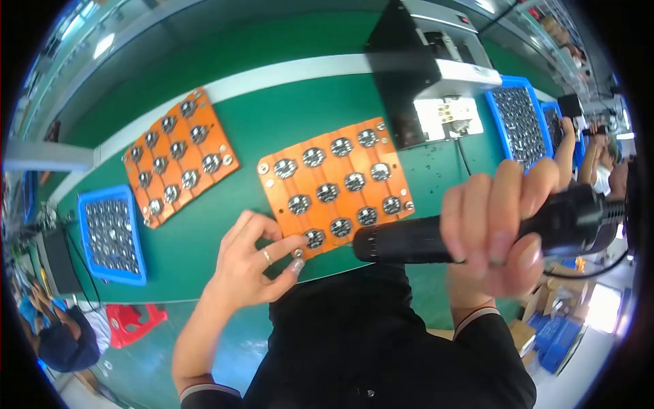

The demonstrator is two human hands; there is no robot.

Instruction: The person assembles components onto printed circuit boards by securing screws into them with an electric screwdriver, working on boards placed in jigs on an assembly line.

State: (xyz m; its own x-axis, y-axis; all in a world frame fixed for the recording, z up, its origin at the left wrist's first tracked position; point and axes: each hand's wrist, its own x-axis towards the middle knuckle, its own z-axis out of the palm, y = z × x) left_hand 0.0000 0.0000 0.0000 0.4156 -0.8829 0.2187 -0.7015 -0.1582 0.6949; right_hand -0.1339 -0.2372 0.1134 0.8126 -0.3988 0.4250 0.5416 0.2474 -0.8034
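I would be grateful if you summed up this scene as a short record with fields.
Left hand: fingertips at the near left corner of the front orange board
Right hand: gripping a black handheld tool
Front board: twelve round parts
Back board: orange, twelve round parts, left of the front one
Far left: blue tray of small parts
Surface: green table
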